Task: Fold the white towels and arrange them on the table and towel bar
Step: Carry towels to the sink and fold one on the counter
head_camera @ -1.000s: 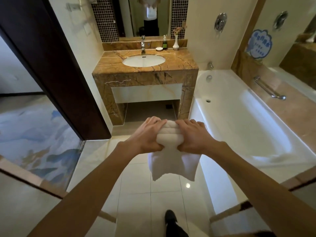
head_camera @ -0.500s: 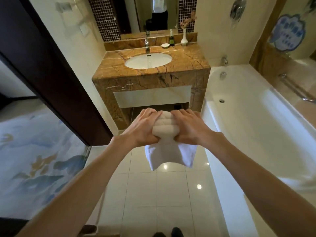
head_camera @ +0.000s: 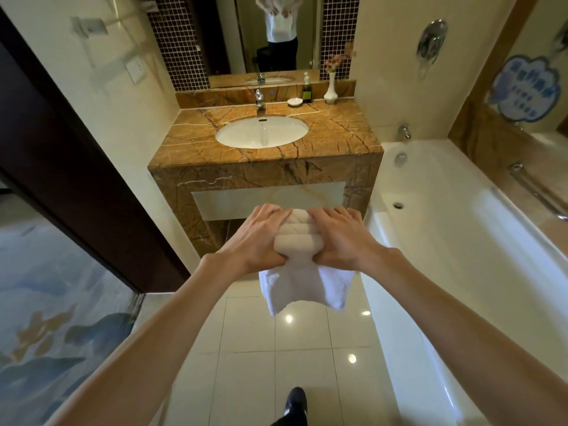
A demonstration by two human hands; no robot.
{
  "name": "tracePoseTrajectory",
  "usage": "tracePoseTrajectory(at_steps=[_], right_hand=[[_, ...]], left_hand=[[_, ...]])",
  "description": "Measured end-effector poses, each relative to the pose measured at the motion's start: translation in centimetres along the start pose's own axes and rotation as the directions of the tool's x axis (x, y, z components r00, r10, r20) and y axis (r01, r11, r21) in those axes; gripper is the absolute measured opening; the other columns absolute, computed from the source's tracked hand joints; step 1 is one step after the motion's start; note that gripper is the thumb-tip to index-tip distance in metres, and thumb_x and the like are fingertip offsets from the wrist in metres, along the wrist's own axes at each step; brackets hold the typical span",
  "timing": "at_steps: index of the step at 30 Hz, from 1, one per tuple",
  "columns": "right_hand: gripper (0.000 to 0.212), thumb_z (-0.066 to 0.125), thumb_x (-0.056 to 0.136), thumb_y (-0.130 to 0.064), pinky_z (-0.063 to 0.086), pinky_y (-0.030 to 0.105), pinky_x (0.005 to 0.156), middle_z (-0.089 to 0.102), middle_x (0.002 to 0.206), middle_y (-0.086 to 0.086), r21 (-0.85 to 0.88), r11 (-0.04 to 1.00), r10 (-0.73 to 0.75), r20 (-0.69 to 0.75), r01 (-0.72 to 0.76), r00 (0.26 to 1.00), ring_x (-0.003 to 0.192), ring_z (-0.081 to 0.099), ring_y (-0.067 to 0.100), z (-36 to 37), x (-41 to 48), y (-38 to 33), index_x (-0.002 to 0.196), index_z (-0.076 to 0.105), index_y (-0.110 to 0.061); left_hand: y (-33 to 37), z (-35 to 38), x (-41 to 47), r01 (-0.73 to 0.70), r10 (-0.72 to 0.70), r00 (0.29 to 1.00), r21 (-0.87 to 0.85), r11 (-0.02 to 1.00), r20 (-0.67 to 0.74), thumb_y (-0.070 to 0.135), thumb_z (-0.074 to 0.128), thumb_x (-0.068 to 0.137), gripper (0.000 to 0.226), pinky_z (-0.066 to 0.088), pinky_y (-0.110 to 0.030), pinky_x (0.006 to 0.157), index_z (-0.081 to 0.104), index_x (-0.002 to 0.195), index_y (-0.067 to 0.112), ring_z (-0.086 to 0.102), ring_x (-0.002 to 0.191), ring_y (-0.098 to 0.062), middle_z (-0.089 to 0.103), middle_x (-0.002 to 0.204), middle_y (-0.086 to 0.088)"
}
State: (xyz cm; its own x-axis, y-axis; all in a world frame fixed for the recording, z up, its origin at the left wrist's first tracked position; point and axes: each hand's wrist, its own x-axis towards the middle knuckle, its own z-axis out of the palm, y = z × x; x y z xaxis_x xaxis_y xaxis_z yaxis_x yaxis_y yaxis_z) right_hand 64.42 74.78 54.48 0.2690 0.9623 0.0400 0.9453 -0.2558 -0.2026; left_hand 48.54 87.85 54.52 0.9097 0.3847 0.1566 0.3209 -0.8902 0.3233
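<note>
Bathroom; towel between both hands' grip

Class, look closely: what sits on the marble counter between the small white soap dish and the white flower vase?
In the head view, a dark green pump bottle stands between the soap dish and the vase, at the back of the marble counter.

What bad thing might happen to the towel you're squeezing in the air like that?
The white towel is pinched between the left hand and right hand above the tiled floor, with nothing under it. If the grip slips, it would likely land on the floor and get dirty. Its lower part hangs loose below the hands, so the pleats might come undone before it reaches the marble counter.
</note>
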Motion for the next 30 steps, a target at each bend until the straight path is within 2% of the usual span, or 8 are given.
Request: tracePoseTrajectory(at_steps=[14,18,23,30], right_hand=[[0.078,0.072,0.062,-0.042,0.031,0.045,0.098,0.051,0.125,0.001,-0.028,1.0,-0.001,-0.02,0.0,1.0,0.115,0.044,0.028,-0.8,11.6,4.3,0.13,0.039,-0.023],[0.077,0.071,0.062,-0.042,0.031,0.044,0.097,0.051,0.125,0.001,-0.031,0.999,0.012,-0.011,-0.012,1.0,0.114,0.044,0.028,-0.7,14.4,7.0,0.129,0.039,-0.024],[0.08,0.07,0.062,-0.041,0.03,0.046,0.1,0.049,0.125,0.0,-0.014,1.0,0.0,-0.017,-0.001,1.0,0.115,0.043,0.027,-1.2,18.4,10.9,0.132,0.036,-0.024],[0.081,0.07,0.062,-0.042,0.032,0.047,0.1,0.048,0.122,-0.002,-0.002,1.0,-0.015,-0.02,0.015,1.0,0.112,0.043,0.025,-2.3,23.9,15.2,0.133,0.035,-0.024]], left_hand=[[-6.8,-0.1,10.5,-0.008,0.008,0.999,-0.013,1.0,-0.041,0.03,0.075,0.061,0.093,0.034,-0.037,0.102,0.035,0.142,0.008,0.037,0.12,-0.028,0.041,0.131,-0.012],[-7.7,0.5,14.4,-0.024,0.023,0.999,-0.012,1.0,-0.024,0.03,0.077,0.062,0.092,0.033,-0.035,0.101,0.036,0.141,0.006,0.037,0.119,-0.027,0.042,0.13,-0.012],[-8.3,0.9,19.7,-0.003,0.003,1.0,-0.024,1.0,-0.016,0.026,0.078,0.065,0.093,0.025,-0.025,0.102,0.032,0.144,0.007,0.033,0.122,-0.024,0.039,0.134,-0.011],[-9.5,0.4,26.3,0.018,-0.018,1.0,-0.014,1.0,-0.012,0.028,0.077,0.066,0.093,0.022,-0.024,0.103,0.031,0.144,0.008,0.03,0.124,-0.022,0.038,0.135,-0.009]])
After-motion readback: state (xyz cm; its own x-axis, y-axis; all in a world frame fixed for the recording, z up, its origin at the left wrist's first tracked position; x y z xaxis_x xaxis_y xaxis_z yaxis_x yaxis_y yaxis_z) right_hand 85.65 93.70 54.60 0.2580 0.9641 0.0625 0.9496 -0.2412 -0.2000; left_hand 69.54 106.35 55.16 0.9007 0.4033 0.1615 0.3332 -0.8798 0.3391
